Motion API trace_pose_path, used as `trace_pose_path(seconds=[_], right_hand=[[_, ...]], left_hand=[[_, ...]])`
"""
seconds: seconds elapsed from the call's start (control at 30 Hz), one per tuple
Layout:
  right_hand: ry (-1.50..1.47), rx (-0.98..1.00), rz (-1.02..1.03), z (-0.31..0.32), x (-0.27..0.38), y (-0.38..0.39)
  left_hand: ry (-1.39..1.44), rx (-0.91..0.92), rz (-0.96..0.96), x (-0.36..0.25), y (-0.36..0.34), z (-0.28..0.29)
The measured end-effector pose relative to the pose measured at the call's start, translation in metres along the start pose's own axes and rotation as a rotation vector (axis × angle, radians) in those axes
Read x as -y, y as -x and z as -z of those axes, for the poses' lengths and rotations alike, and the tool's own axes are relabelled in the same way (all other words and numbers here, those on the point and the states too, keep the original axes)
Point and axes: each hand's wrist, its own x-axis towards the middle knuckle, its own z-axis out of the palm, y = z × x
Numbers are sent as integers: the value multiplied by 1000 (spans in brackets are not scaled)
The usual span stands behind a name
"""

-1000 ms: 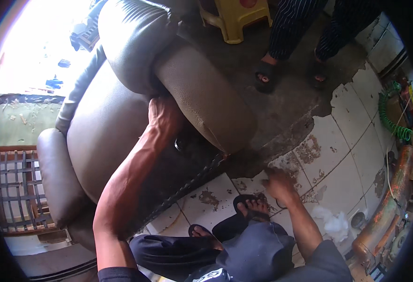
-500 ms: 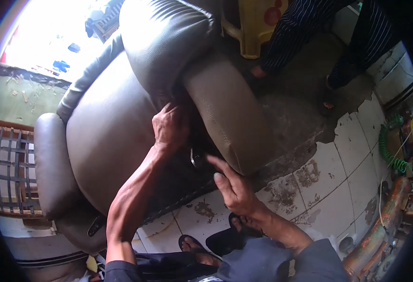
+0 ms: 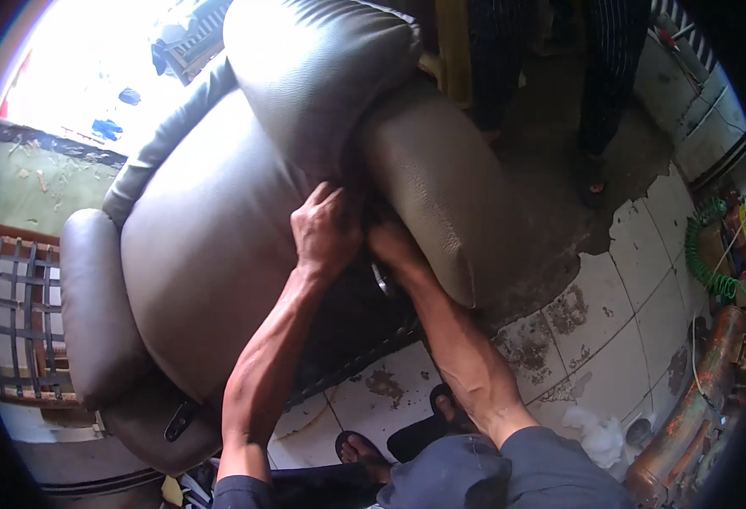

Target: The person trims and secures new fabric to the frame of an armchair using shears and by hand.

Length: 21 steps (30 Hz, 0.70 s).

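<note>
A padded grey-brown leather chair [image 3: 190,229] lies across the view, with a rolled upper pad [image 3: 313,76] and a padded arm [image 3: 424,187]. My left hand [image 3: 326,220] has curled fingers at the crease where these pads meet; what they hold, if anything, is hidden. My right hand [image 3: 383,233] reaches into the dark gap beside it, under the padded arm, its fingers hidden. A small metal part [image 3: 381,280] shows just below my right hand. A black bracket [image 3: 180,422] sits on the chair's lower left.
Another person's striped-trouser legs [image 3: 602,85] stand behind the chair, near a yellow stool [image 3: 453,85]. At right are a rusty tank [image 3: 687,399] and coiled green hose [image 3: 704,254]. A webbed wooden frame [image 3: 12,314] leans at left. The floor [image 3: 610,314] is cracked tile.
My right hand has risen from low over the floor into the gap beside my left hand. My left hand stays at the crease. The other person's legs have shifted.
</note>
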Motion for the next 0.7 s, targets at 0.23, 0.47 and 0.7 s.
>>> trace_pose_path(seconds=[0.23, 0.47, 0.7], right_hand=[[-349, 72, 83, 4, -37, -29], [-394, -16, 207, -21, -60, -30], [114, -334, 401, -25, -131, -35]], left_hand=[[50, -219, -56, -29, 0, 11], [-15, -139, -69, -4, 53, 35], [-3, -175, -105, -9, 56, 14]])
